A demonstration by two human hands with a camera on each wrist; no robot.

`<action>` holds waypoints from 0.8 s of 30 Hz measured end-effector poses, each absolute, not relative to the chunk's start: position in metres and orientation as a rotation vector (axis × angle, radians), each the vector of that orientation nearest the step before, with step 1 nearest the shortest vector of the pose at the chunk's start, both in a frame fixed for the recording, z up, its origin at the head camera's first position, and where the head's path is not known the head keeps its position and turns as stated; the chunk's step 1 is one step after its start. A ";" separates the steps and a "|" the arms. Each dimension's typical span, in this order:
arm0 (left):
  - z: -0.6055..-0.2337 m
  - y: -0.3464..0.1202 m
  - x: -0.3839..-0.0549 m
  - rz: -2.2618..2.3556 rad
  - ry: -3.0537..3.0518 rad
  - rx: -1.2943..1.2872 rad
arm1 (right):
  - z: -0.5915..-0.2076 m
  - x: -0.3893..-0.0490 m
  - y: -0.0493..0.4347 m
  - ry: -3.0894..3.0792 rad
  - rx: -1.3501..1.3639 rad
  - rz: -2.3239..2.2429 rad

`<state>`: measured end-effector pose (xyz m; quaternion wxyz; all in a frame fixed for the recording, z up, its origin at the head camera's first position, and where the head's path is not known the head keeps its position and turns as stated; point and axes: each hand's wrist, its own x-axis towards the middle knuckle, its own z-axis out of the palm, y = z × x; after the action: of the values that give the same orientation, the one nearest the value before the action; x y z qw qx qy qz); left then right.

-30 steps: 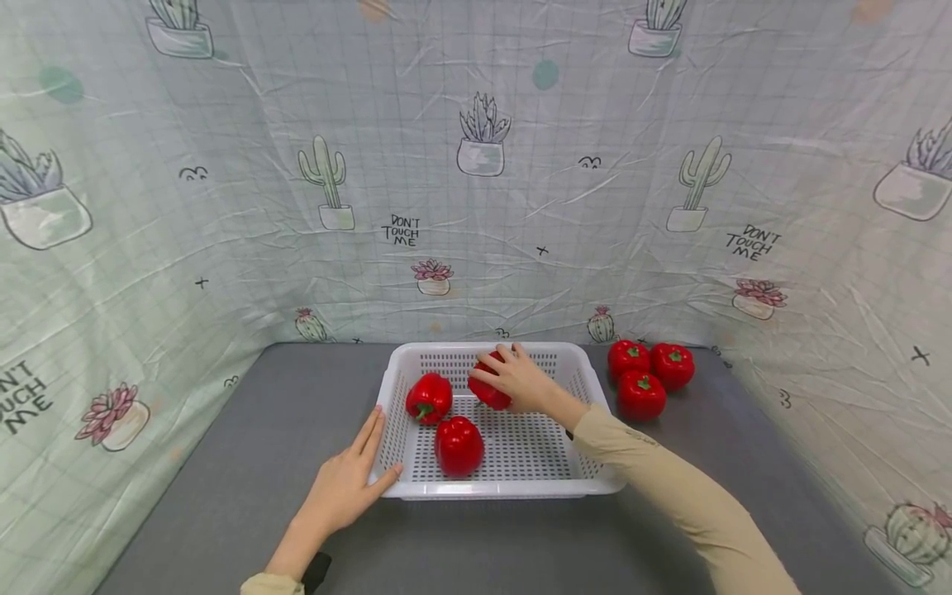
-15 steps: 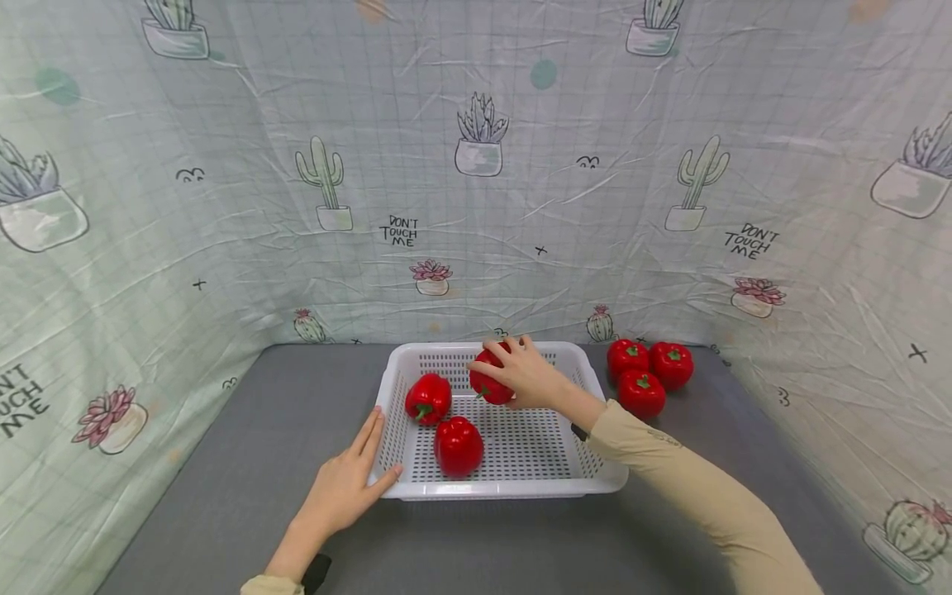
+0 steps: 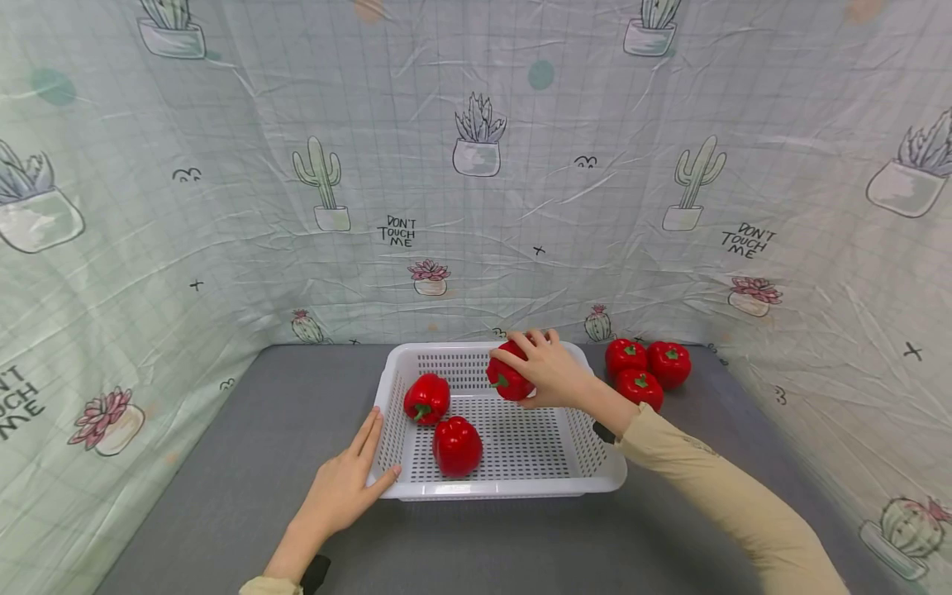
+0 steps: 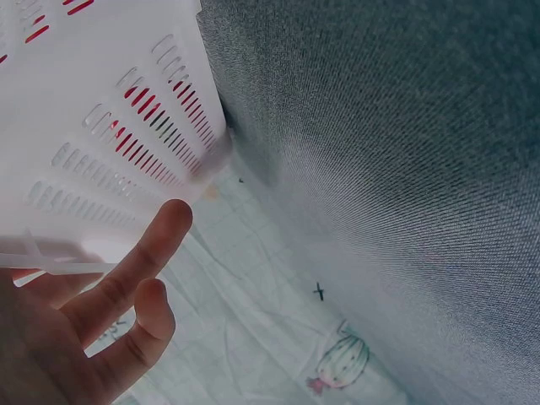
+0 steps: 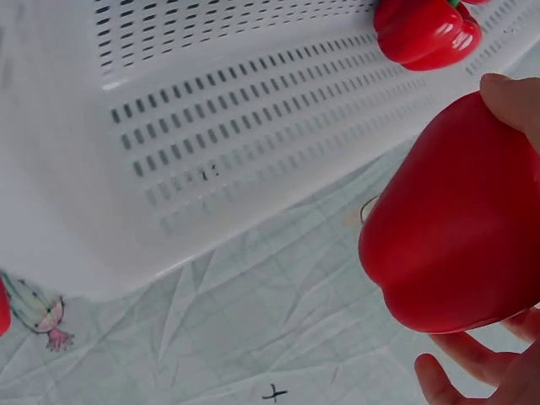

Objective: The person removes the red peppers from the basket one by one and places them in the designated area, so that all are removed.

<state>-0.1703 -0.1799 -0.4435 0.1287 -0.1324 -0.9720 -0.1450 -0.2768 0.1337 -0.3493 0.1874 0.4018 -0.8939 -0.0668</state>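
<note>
My right hand (image 3: 554, 372) grips a red bell pepper (image 3: 509, 373) above the back of a white perforated basket (image 3: 513, 489). In the right wrist view the held bell pepper (image 5: 464, 224) hangs beside the basket's slotted wall, thumb on one side and fingers on the other. Two more red peppers lie in the basket: one at the left (image 3: 427, 399), stem toward me, and another nearer the front (image 3: 457, 447). My left hand (image 3: 345, 487) rests along the basket's left rim with straight fingers; in the left wrist view its fingers (image 4: 152, 261) lie against the outer wall.
Three red bell peppers (image 3: 640, 388) stand close together on the grey table (image 3: 245, 463), just right of the basket. Behind and at both sides hangs a pale cloth (image 3: 416, 149) printed with potted cacti.
My right hand has lifted the bell pepper slightly and carried it to the right, away from the two other peppers in the basket. The left hand has stayed on the rim.
</note>
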 end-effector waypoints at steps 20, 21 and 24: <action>-0.445 -0.181 -0.172 -0.435 -2.822 -0.391 | -0.360 -0.265 0.191 -2.387 1.069 -0.202; -0.445 -0.180 -0.171 -0.439 -2.823 -0.390 | -0.361 -0.264 0.194 -2.382 1.060 -0.184; -0.445 -0.181 -0.171 -0.448 -2.824 -0.391 | -0.365 -0.263 0.202 -2.374 1.029 -0.124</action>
<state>-0.1711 -0.1807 -0.4452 0.1274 -0.1343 -0.9706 -0.1538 -0.2626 0.2024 -0.3646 0.2719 0.3823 -0.8819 -0.0460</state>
